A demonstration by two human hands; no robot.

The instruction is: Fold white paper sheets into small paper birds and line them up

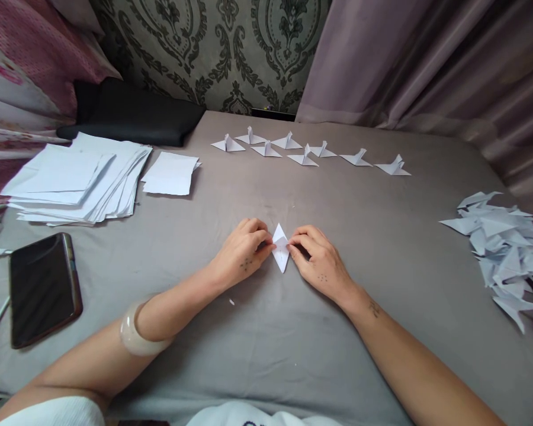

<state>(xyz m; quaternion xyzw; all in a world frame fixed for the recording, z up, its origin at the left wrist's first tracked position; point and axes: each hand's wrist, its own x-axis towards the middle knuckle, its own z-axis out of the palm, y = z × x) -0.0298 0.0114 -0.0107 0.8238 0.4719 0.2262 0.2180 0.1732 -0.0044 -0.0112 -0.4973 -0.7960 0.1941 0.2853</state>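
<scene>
A small piece of white paper (281, 251), folded into a narrow diamond, is held low over the grey cloth between my hands. My left hand (244, 251) pinches its left corner between thumb and fingers. On the opposite side my right hand (317, 260) grips the right corner in the same way. One point of the diamond faces away from me and the other faces toward me. A crease crosses its upper part. The fingertips cover both side corners.
Several folded paper birds (305, 157) stand in rows toward the back. A heap of folded paper birds (506, 236) lies at the right. At the left are a stack of white sheets (89, 183), smaller square sheets (169, 174), a phone (44, 290) and a black cloth (133, 112).
</scene>
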